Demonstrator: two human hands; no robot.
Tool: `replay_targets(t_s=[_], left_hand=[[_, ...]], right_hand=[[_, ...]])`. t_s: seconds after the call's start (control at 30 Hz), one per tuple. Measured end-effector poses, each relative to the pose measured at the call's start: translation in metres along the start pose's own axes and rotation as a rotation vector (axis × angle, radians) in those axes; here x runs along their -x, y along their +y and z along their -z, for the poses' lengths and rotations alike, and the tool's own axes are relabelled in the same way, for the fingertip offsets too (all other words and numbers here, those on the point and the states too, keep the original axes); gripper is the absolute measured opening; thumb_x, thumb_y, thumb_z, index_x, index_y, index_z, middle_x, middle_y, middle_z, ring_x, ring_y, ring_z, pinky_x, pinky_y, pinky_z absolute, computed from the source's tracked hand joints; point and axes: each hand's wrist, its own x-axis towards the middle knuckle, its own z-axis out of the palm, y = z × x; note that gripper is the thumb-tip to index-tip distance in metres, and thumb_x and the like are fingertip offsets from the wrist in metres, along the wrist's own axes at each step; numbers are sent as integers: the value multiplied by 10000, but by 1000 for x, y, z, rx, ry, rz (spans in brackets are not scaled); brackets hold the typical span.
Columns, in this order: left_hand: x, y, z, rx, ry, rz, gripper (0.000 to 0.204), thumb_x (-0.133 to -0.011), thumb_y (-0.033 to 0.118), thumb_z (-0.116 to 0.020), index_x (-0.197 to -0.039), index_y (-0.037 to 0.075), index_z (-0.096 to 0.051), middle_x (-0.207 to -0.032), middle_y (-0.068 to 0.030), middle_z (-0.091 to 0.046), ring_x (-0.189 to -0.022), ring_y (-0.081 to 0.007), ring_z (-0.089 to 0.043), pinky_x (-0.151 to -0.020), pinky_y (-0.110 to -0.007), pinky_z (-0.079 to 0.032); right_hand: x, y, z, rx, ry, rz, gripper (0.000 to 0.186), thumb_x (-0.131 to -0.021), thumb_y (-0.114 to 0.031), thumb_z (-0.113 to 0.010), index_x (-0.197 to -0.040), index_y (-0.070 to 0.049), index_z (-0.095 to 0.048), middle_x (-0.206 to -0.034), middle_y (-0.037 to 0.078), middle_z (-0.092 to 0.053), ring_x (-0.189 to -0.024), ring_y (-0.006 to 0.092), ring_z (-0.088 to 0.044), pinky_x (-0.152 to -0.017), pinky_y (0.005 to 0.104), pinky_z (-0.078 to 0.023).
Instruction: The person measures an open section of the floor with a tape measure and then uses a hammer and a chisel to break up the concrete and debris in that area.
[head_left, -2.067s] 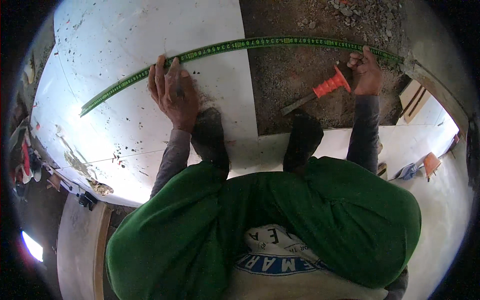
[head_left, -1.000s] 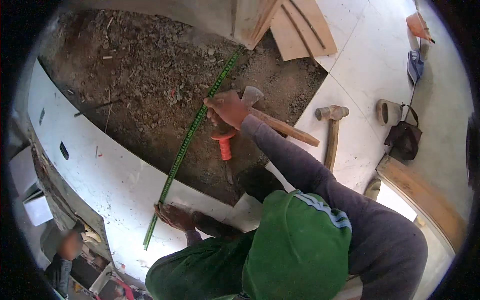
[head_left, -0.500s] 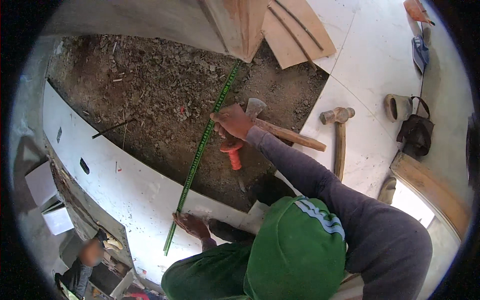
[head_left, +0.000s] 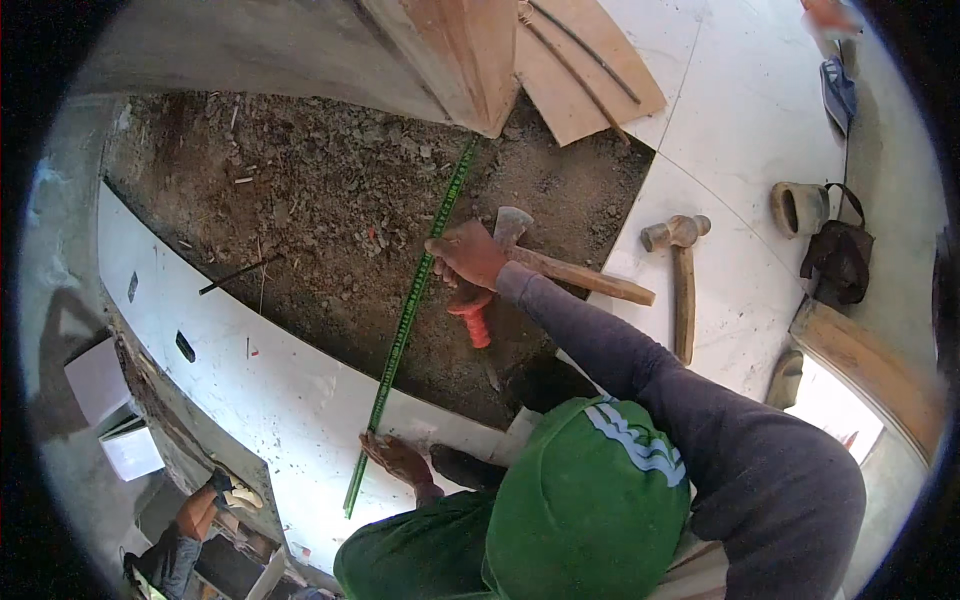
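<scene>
A long green measuring rule (head_left: 407, 318) with dark markings runs slantwise from the foot of a concrete corner, across bare soil (head_left: 320, 200), onto white tiles. My right hand (head_left: 468, 252) is closed on its middle, thumb and fingertips at its edge. Near the close end, my left hand (head_left: 398, 460) pinches the rule against the tile. A hatchet (head_left: 585, 275) with a wooden handle lies just beyond my right wrist. Below that hand rests a chisel (head_left: 474, 322) with a red grip and guard, its shank pointing toward my foot. My green-trousered knee (head_left: 585, 500) covers the lower middle.
A hammer (head_left: 682, 290) lies on the right-hand tiles. Plywood (head_left: 570, 80) with two rods sits beyond the soil. A dark bag (head_left: 838, 262) and shoes line the right wall. White tiles (head_left: 290, 400) edge the soil at left; another person's leg (head_left: 195, 515) shows at lower left.
The whole view has shifted slightly, with most things lower in the picture. Both hands stay on the rule. At lower left, the other person has shifted position.
</scene>
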Motion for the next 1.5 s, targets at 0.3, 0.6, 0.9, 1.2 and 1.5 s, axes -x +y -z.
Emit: replay_targets(t_s=[0.3, 0.6, 0.9, 1.2, 1.5], left_hand=[[2, -3, 7, -33, -32, -92, 533, -1138, 365, -436, -1529, 5, -462, -1655, -240, -357, -1564, -436, -259, -1278, -586, -232], [6, -12, 7, 35, -44, -42, 559, -1129, 399, -445, -1542, 22, -464, -1672, -231, -343, -1568, -448, -251, -1278, -594, -233], [5, -52, -11, -202, 30, -326, 565, -1125, 418, -451, -1501, 2, -521, -1649, -240, -383, -1554, -464, -279, -1268, -601, -258], [13, 13, 6, -14, 40, -66, 545, -1127, 410, -458, -1493, 12, -531, -1629, -252, -402, -1543, -463, -294, -1261, -605, -261], [1, -2, -8, -9, 163, -333, 491, -1010, 134, -616, -1494, 93, -543, -1573, -203, -480, -1522, -448, -343, -1252, -579, -290]], right_hand=[[0, -1, -3, 30, 50, -38, 368, -1043, -211, -676, -802, 67, -695, -710, 137, -718, -529, 162, -664, -471, 333, -537], [5, -4, -3, -116, -8, -110, 366, -1035, -173, -664, -779, 89, -677, -683, 136, -695, -546, 191, -674, -480, 353, -558], [11, -5, 1, -158, 80, -145, 360, -1026, -194, -685, -831, 109, -679, -710, 164, -699, -561, 226, -693, -469, 367, -603], [16, -28, 2, -49, 74, -209, 347, -1033, -230, -702, -967, 110, -679, -792, 187, -724, -647, 251, -728, -565, 389, -655], [6, 2, 9, -157, 54, -258, 355, -1031, -288, -709, -1091, 58, -664, -887, 175, -725, -717, 207, -688, -665, 385, -624]])
